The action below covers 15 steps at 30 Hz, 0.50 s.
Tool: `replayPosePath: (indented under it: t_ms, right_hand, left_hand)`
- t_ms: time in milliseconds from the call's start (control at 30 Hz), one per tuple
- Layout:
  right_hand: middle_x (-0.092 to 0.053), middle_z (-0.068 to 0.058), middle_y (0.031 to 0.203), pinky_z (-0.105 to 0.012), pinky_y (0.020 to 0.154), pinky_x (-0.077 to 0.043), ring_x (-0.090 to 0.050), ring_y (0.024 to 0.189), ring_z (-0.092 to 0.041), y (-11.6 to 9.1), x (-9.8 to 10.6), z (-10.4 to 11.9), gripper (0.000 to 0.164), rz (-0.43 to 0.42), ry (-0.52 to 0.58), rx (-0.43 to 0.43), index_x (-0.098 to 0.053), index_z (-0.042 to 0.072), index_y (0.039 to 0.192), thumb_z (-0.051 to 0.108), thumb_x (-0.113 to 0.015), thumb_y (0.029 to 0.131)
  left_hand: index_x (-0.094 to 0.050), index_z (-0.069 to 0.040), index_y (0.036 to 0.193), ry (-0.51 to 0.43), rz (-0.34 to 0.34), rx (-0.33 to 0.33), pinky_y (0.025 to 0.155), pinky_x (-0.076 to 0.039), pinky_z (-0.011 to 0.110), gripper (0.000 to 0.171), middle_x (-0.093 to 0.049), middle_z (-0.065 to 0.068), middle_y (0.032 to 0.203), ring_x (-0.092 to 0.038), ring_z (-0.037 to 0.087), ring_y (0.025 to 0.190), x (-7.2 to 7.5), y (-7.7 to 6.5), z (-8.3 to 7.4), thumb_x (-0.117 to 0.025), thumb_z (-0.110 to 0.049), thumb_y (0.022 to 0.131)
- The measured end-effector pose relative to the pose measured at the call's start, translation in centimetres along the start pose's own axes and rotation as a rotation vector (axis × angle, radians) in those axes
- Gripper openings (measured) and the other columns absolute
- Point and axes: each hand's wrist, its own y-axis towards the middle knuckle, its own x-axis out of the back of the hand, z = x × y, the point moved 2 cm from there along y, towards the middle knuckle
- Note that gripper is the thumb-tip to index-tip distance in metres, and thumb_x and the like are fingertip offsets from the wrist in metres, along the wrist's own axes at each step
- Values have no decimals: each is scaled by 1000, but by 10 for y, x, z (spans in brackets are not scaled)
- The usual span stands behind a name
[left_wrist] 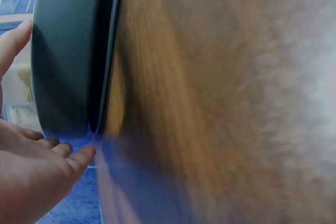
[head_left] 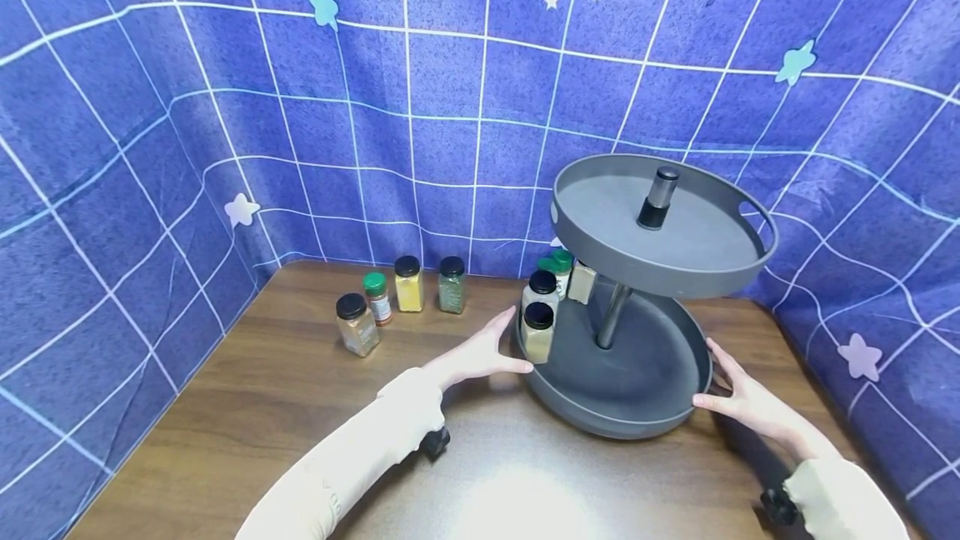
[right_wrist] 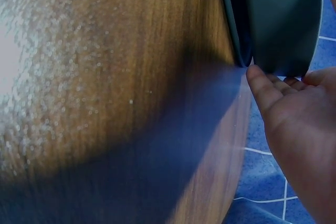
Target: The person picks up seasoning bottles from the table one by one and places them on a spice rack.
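A dark grey two-tier turntable organizer stands on the table. My left hand is at the left side of its lower tray, thumb and fingers spread along the rim. Opposite, my right hand touches the tray's right side with fingers extended. In the left wrist view, the thumb meets the tray wall at its upper edge. The right wrist view has the fingertips against the tray's wall. On the lower tray's left, two black-capped spice jars stand ahead of green-capped bottles and a pale jar.
The upper tray overhangs the lower one around a central post. Left on the wooden table stand a tan spice jar, a green-capped bottle, a yellow jar and a green herb jar. Blue cloth hangs behind.
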Motion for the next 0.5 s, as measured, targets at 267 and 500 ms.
replayPosePath:
  t_ms: [267, 500]
  right_hand:
    - [-21, -42, 141, 0, 88, -30, -25, 120, -63, 0, 0, 0, 93, -8, -16, -4, -2, -9, 146, 4, -68, 83]
    - [-21, -42, 141, 0, 87, -30, -24, 120, -63, -1, -1, 0, 92, -13, -18, -11, -2, -9, 146, 5, -68, 83]
  left_hand:
    - [-10, -3, 151, 17, 15, -8, 116, -15, 40, 108, -11, 14, 157, -13, 26, 144, -3, -18, -4, -76, -42, 75]
    - [-9, -5, 151, 0, 33, -8, 116, -15, 41, 108, -9, 11, 158, -11, 23, 144, -7, -33, -13, -76, -43, 75]
